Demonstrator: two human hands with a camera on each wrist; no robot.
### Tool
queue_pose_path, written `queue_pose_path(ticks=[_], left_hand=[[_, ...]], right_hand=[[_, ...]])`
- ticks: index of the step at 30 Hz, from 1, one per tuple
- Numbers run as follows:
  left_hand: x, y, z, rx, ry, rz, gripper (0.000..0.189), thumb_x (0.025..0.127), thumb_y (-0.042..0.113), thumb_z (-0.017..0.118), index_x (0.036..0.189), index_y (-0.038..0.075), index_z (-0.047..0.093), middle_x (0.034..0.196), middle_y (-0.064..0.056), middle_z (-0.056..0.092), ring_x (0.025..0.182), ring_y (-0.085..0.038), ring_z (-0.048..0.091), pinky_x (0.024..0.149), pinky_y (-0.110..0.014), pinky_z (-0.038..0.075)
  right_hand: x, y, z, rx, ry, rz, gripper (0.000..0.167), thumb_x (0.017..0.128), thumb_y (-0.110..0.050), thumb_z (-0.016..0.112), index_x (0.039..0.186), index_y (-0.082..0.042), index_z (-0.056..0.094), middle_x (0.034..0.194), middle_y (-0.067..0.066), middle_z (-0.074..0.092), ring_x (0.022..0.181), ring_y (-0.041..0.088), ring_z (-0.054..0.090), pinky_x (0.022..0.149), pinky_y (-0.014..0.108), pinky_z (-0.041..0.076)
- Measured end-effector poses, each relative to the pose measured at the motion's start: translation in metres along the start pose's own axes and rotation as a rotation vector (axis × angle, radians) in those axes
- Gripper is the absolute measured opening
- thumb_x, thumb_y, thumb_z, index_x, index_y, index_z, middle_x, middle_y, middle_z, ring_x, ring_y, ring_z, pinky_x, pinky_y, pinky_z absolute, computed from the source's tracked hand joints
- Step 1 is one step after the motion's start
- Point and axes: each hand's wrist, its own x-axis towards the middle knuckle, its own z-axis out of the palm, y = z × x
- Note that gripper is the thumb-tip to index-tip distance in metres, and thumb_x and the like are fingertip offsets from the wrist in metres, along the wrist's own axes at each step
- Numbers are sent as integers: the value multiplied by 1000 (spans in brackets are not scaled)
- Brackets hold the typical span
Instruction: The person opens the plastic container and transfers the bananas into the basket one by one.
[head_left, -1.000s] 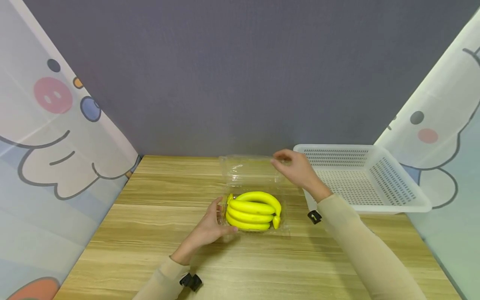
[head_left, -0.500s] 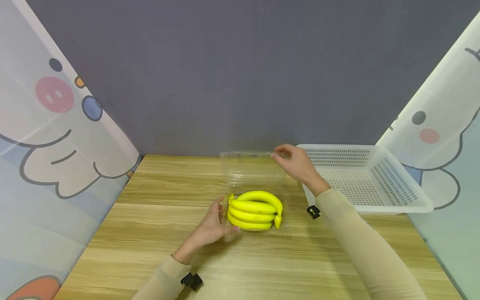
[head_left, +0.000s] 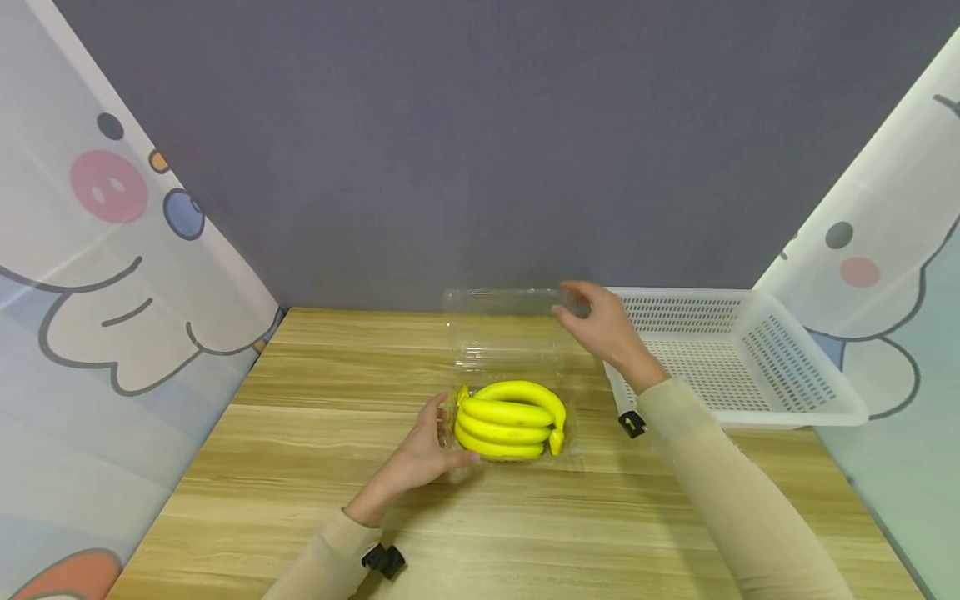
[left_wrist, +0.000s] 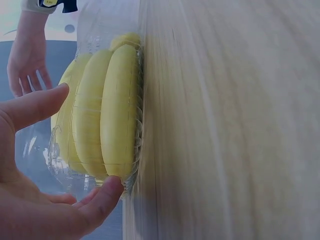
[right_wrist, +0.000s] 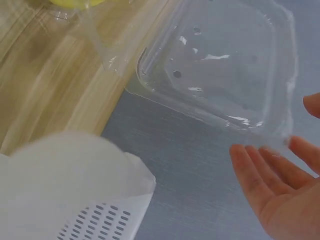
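A bunch of yellow bananas (head_left: 510,421) lies in the base of a clear plastic clamshell box. Its hinged lid (head_left: 506,329) stands raised at the back. My left hand (head_left: 420,450) holds the left end of the base, thumb along the near side and fingers round the far left corner. In the left wrist view, that thumb (left_wrist: 40,105) and a fingertip lie close beside the bananas (left_wrist: 95,115). My right hand (head_left: 603,321) is at the lid's far right corner. In the right wrist view, its fingers (right_wrist: 260,172) extend at the lid's corner (right_wrist: 272,132), the thumb apart.
A white perforated plastic basket (head_left: 690,375) stands on the right of the wooden table (head_left: 300,450), beneath and beside the right forearm. A grey panel (head_left: 480,150) rises behind the table, and cartoon-printed sheets (head_left: 112,275) flank both sides.
The lid has swung further up, its free edge higher against the grey panel. My right hand has risen with it, thumb now spread from the fingers. My left hand stays at the box.
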Motion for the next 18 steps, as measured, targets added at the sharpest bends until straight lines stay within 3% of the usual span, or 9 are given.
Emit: queue_pose_path(ticks=[5,10,18], left_hand=[[0,0,0,4,-2,2,116,73,25,92,159,2,17,137,-22,40,124,-37,46,102,-56,44],[0,1,0,1,-3,-1,117,73,24,92,160,3,16,139,-22,40,126,-38,45,103,-57,43],[-1,1,-1,6,0,-2,117,74,25,92,160,4,15,139,-21,40,125,-36,45,102,-56,44]], right_hand=[[0,-2,-1,-60,32,-22,58,99,-36,63,148,-7,52,148,17,50,115,39,59,98,56,48],[-3,-6,-2,-138,52,-58,57,98,-36,62,146,-7,53,152,16,47,129,40,51,109,60,38],[-11,-14,-1,-184,51,-123,52,97,-32,64,142,-6,58,149,17,51,136,39,46,111,59,36]])
